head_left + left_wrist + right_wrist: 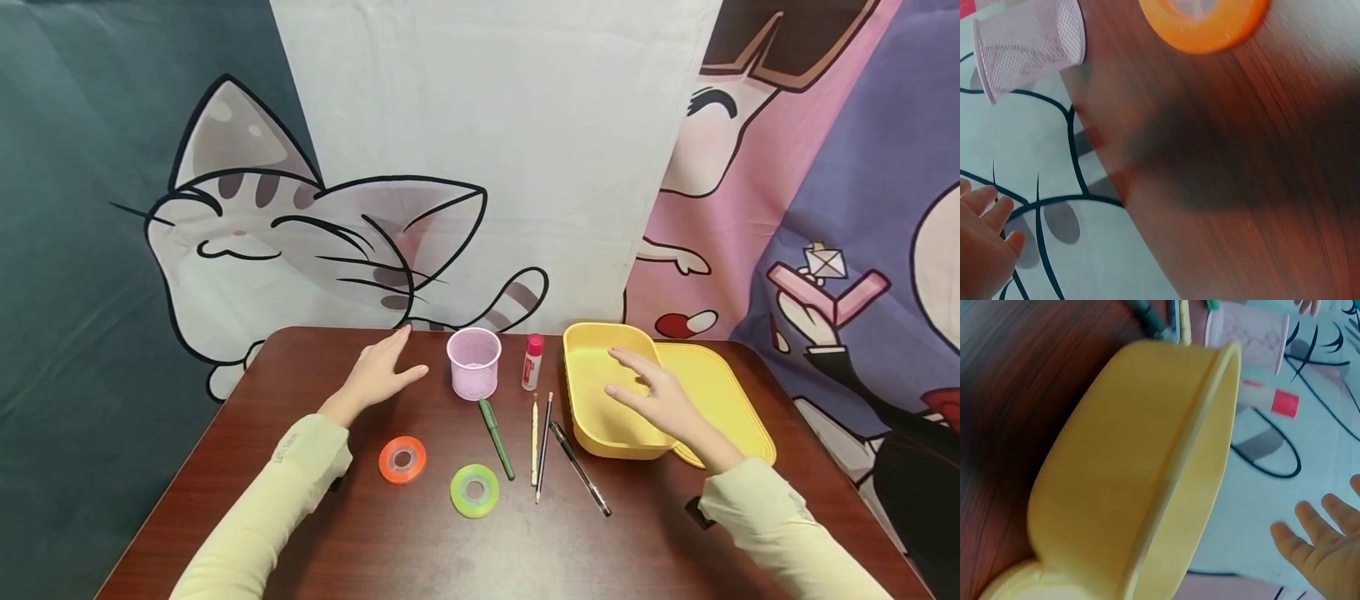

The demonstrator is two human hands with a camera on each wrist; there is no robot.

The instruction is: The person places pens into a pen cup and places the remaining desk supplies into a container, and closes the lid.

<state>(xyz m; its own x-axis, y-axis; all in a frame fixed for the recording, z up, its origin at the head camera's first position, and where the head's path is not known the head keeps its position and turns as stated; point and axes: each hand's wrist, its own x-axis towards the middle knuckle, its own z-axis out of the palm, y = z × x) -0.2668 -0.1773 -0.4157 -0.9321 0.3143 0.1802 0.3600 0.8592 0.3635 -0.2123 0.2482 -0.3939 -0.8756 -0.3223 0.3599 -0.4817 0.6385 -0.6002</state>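
Observation:
My left hand (377, 372) hovers over the table's left side with straight fingers, holding nothing. To its right stands a pink mesh pen cup (475, 379), and nearer me lies a roll of orange tape (386, 460). Above the yellow box (588, 408) is my right hand (658, 397), its fingers spread and free of any object. The box's yellow lid (723, 392) lies flat beside it, partly hidden by the box and my right hand. In the right wrist view the same box (1116, 450) fills the middle, with my fingers beyond its rim.
A glue stick (531, 367) stands upright between cup and box. Below it lie a green pen (497, 440), a yellow pencil (534, 442), a dark pencil (544, 446) and a black pen (581, 468). Green tape (459, 498) rests near the front. A printed cloth (487, 100) hangs behind.

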